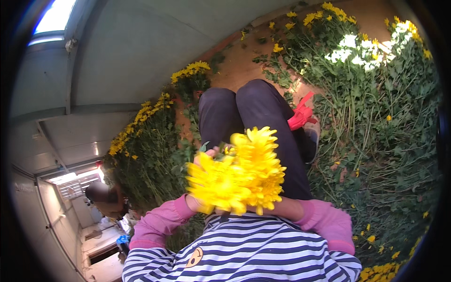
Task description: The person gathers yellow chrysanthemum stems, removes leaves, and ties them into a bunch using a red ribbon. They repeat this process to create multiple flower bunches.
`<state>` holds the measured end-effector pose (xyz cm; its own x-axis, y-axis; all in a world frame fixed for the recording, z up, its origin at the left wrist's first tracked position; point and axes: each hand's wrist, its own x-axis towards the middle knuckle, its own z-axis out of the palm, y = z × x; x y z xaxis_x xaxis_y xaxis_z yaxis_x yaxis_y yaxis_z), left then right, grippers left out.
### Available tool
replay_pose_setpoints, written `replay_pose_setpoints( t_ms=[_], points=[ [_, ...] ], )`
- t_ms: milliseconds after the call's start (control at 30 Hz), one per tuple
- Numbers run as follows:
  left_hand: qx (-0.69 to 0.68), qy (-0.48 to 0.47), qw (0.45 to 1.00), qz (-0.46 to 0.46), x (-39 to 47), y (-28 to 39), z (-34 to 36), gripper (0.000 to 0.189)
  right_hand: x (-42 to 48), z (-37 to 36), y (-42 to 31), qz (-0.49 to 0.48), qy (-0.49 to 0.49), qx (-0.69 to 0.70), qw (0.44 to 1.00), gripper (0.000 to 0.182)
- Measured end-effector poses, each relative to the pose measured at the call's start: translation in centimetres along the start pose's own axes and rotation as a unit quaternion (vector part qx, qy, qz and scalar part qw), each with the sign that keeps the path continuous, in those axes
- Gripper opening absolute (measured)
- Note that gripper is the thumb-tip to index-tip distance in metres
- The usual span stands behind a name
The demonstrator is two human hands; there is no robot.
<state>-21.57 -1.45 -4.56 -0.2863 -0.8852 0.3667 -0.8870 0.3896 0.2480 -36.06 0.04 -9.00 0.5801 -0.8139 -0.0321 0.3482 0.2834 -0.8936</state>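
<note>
A small bunch of yellow chrysanthemums (243, 172) is held up in front of my lap, its large blooms facing the camera and slightly blurred. Fingers of my left hand (210, 154) show at the bunch's far left side, closed around it; the palm is covered by petals. My right forearm, in a pink sleeve cover (322, 220), reaches in behind the blooms, which hide the right hand. A few green leaves (204, 147) stick out by the left fingers. The stems below the blooms cannot be seen.
Cut chrysanthemums (373, 116) lie in a wide heap on the right. Another row (148, 141) lines the wall on the left. Red ribbon or cloth (301, 114) is beside my right leg, above my shoe (313, 135). Another person (107, 199) is at the far left.
</note>
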Motion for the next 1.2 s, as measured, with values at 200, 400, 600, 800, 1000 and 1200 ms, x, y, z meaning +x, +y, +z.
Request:
replay_pose_setpoints(
  t_ms=[200,400,600,800,1000,1200],
  points=[
    [-0.12,-0.149,0.981,0.037,0.2,3.6,-2.2,0.079,2.0,-2.0,0.9,-0.107,-0.001,0.398,0.911,0.08],
    [-0.198,-0.119,0.971,0.058,4.2,2.3,-7.9,0.098,1.4,-3.7,-0.7,-0.166,-0.04,0.433,0.885,0.079],
    [-0.228,-0.181,0.952,-0.092,0.4,0.7,-1.7,0.099,1.4,-5.3,-3.3,-0.121,0.028,0.396,0.91,0.105],
    [-0.219,-0.145,0.962,-0.079,0.5,0.9,-0.6,0.095,-0.1,-4.9,-1.8,-0.053,0.129,0.355,0.924,0.095],
    [-0.204,-0.094,0.973,0.05,5.2,1.8,-3.8,0.065,-0.2,-4.5,-2.2,-0.05,0.181,0.322,0.928,0.082],
    [-0.234,-0.046,0.967,0.092,10.2,6.3,0.6,0.024,-1.2,-5.7,0.1,-0.046,0.185,0.275,0.943,0.068]
  ],
)
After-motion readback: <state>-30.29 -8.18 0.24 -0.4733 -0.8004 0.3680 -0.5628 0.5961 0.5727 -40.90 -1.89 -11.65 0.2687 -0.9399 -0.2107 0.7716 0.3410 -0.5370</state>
